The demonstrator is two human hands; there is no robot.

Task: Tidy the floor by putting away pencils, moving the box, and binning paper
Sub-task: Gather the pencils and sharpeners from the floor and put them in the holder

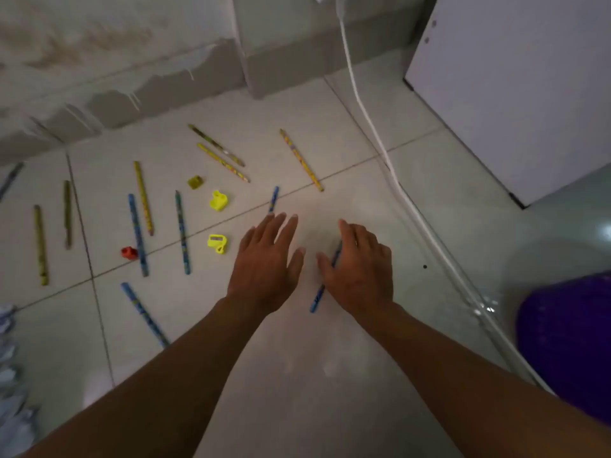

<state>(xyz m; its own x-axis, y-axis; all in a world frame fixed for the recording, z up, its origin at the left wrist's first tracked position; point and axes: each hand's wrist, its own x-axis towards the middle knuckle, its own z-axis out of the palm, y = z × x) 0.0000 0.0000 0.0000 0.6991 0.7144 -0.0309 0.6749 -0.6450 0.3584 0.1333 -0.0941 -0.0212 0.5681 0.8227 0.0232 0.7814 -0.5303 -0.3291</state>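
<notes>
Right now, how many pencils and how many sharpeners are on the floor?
Pencils: 12
Sharpeners: 4
Total: 16

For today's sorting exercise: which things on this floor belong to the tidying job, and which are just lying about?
Part of the job:
- blue pencil under the right hand
- long yellow patterned pencil
- crumpled pale paper
- purple plastic bin

Just lying about:
- two bright yellow sharpeners
- small red sharpener
- white cable
</notes>
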